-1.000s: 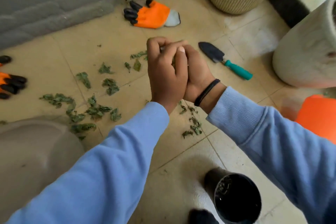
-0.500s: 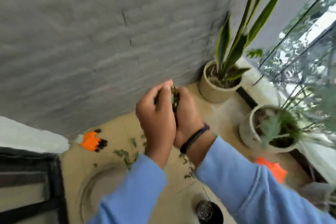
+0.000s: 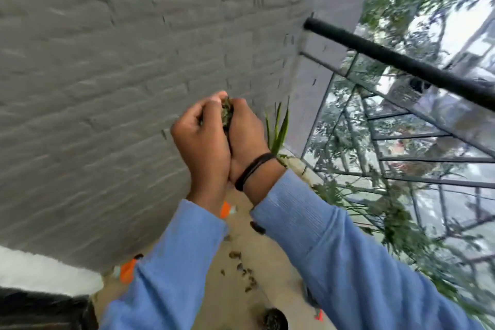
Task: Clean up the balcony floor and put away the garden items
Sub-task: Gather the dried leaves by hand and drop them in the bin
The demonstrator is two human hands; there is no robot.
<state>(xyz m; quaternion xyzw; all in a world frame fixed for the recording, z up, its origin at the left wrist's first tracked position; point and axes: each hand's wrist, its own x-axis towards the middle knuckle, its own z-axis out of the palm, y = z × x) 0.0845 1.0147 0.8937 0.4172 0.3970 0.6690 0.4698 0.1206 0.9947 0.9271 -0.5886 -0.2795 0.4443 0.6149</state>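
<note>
Sleeves [image 3: 171, 270] in blue cover much of the floor [image 3: 270, 270]; loose leaf bits [image 3: 242, 270] and an orange glove [image 3: 126, 270] lie below, blurred. Left hand [image 3: 203, 142] and right hand [image 3: 246, 139] pressed together, cupped around leaf clump [image 3: 227, 112], raised before grey brick wall [image 3: 93, 75], black railing [image 3: 401, 61] beyond

No text, label, brand, number or sign can be read anywhere in the view
</note>
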